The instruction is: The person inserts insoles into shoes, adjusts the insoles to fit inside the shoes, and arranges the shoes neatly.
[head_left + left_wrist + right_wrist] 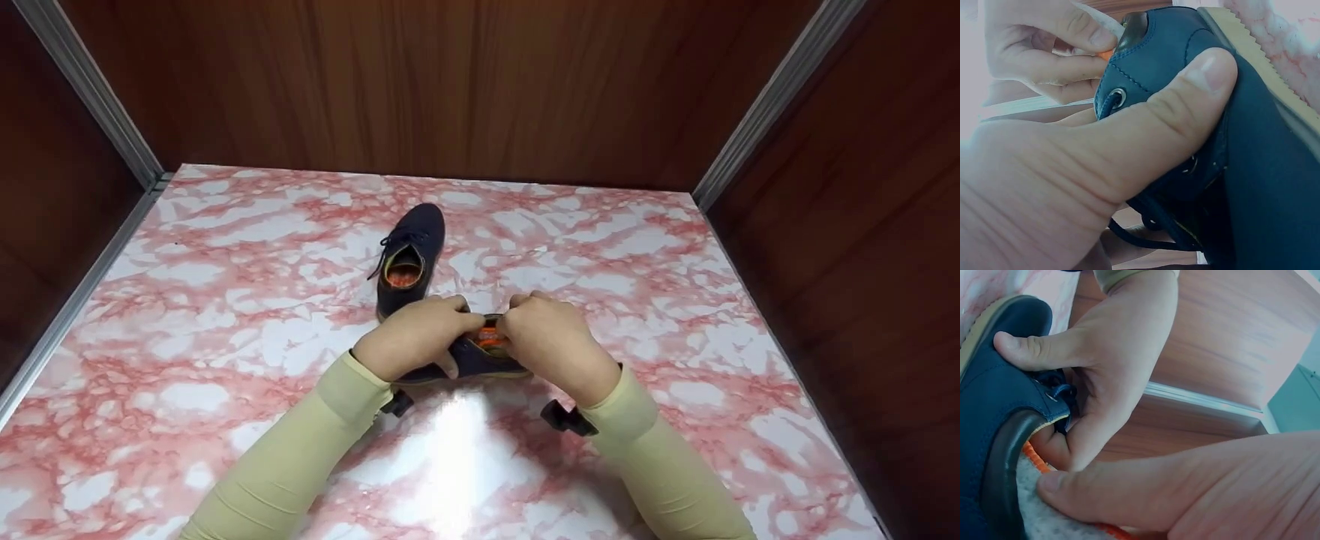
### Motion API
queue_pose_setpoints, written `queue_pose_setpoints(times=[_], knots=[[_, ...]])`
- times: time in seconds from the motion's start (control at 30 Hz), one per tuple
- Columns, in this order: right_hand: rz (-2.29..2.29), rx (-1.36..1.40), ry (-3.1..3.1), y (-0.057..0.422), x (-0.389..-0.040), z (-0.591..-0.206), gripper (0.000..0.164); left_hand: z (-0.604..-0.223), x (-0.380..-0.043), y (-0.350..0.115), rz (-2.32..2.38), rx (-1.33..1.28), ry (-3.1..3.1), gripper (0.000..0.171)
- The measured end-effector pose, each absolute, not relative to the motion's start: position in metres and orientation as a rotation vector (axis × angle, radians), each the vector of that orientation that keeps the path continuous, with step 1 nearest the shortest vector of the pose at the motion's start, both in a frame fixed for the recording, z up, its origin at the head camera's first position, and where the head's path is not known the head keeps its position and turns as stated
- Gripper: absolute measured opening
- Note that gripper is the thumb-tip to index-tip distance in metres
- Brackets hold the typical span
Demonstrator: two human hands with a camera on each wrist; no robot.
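A dark blue lace-up shoe (480,364) lies between the two hands in the head view, its toe toward the left. My left hand (416,337) grips it by the lacing, thumb pressed on its side (1168,73) in the left wrist view. At the shoe's opening, my right hand (559,337) pinches an insole (1039,506) with an orange edge and a speckled grey face. The insole stands partly inside the heel collar; its front part is hidden in the shoe. Dark laces (1154,242) hang loosely in the left wrist view.
Just beyond the left hand stands a matching blue shoe (420,240), toe pointing away, with orange showing inside. The table (187,330) has a red and white marbled top. Brown wood-grain panels (450,90) with metal edge strips enclose its back and sides.
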State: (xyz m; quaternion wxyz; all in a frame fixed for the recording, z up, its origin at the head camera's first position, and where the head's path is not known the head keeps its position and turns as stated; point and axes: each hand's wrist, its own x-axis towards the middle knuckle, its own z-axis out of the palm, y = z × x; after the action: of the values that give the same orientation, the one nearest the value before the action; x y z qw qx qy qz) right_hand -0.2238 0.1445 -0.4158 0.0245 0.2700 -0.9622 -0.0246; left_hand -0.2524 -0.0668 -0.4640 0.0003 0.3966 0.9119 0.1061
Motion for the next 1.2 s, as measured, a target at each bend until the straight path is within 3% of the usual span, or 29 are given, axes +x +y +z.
queue_pose_setpoints(times=[0.27,0.77,1.2], knots=[[-0.109,0.818,-3.033,0.155,-0.223,-0.407,0.019,-0.464,-0.252,-0.066,0.328,1.222,2.853,0.059],[-0.188,0.829,-3.002,0.150,-0.222,-0.408,0.008,-0.464,-0.252,-0.067,0.328,1.190,2.844,0.058],[-0.211,0.837,-2.970,0.144,-0.223,-0.412,0.016,-0.463,-0.253,-0.068,0.325,1.217,2.850,0.056]])
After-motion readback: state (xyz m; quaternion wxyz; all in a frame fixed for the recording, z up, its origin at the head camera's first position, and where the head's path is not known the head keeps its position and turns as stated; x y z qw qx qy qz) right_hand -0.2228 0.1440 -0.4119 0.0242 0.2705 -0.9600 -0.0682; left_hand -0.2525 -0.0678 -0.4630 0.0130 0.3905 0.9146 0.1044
